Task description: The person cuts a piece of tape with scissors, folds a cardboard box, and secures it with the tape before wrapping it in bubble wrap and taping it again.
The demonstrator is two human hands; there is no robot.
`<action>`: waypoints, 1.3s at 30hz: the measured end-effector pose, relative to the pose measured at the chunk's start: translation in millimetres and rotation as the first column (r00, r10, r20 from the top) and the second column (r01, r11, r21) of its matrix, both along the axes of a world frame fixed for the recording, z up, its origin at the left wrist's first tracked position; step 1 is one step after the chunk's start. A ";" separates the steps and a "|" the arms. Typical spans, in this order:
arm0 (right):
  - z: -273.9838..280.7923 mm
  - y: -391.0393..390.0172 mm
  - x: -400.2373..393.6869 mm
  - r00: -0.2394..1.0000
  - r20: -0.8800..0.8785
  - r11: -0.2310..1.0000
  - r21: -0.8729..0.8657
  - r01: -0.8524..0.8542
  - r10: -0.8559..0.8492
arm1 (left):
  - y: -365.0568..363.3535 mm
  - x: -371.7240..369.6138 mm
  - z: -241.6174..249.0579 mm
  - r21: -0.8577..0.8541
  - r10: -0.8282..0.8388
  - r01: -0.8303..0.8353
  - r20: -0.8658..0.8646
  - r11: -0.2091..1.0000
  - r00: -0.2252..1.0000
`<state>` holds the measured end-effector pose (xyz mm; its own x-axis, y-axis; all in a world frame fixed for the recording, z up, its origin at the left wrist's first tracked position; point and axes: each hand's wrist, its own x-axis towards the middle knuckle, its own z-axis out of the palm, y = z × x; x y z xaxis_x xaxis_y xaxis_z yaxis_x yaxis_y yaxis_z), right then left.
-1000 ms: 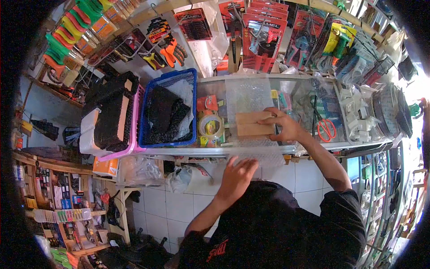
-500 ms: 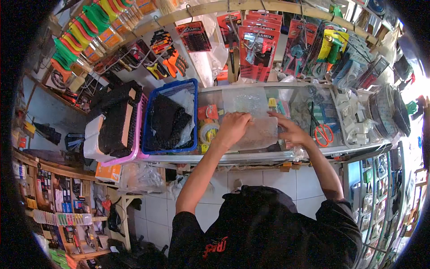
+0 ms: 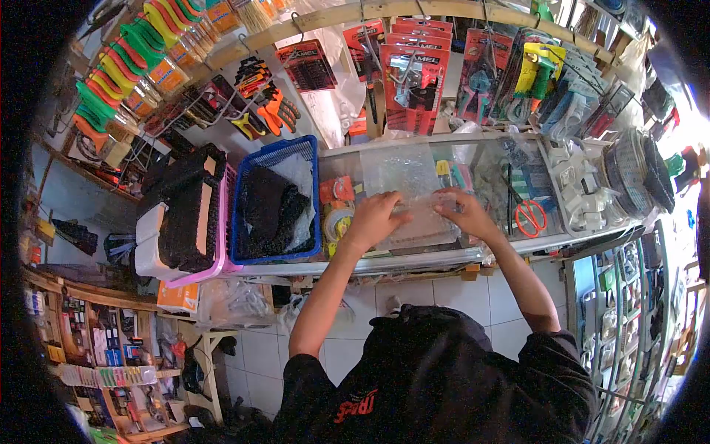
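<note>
A translucent bubble-wrap sheet [image 3: 399, 166] lies on the glass counter [image 3: 484, 159], its near part between my hands. My left hand [image 3: 379, 220] is at the left edge of this part, thumb and fingers apart around the plastic. Across from it, my right hand [image 3: 467, 214] touches the right side with bent fingers; whether it pinches the plastic is too small to tell. Left of my left hand is a roll of tape [image 3: 339, 222]. Orange-handled scissors [image 3: 529, 217] lie right of my right hand.
A blue basket [image 3: 316, 200] with black material and a pink basket [image 3: 225, 214] stand on the left. White fittings [image 3: 588, 181] sit at the right. Packaged tools [image 3: 414, 85] hang above the counter's back. The counter's metal front edge [image 3: 414, 263] runs nearest my body.
My right hand has moved left and slightly up, onto the plastic. My left hand has shifted a little left and down, its thumb now apart from the fingers. The view has shifted slightly.
</note>
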<state>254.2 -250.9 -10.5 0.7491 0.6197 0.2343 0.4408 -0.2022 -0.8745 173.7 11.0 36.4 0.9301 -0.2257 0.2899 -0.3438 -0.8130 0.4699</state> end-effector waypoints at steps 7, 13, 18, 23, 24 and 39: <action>-7.5 2.8 7.8 0.999 0.005 0.999 0.032 -0.035 0.035 | 9.1 1.1 -13.9 -0.038 0.035 -0.037 -0.040 0.999 0.999; -2.8 4.5 4.6 0.997 -0.038 0.997 -0.025 0.070 -0.071 | 9.7 4.8 -14.4 -0.116 0.091 -0.106 -0.130 0.988 0.987; -9.0 2.2 3.1 0.988 -0.075 0.991 -0.027 0.135 -0.136 | 13.1 7.7 -33.4 -0.166 0.117 -0.126 -0.064 0.978 0.991; -1.7 3.0 -1.0 0.983 -0.104 0.989 -0.015 0.148 -0.149 | 10.9 6.7 -32.1 -0.154 0.173 -0.191 -0.121 0.969 0.977; -1.7 4.2 -0.8 0.980 -0.127 0.988 0.011 0.156 -0.154 | 10.8 6.6 -31.2 -0.157 0.178 -0.198 -0.130 0.967 0.975; -13.3 11.4 6.8 0.944 -0.277 0.973 0.096 0.211 -0.178 | 11.0 12.2 -41.0 -0.222 0.249 -0.292 -0.204 0.930 0.947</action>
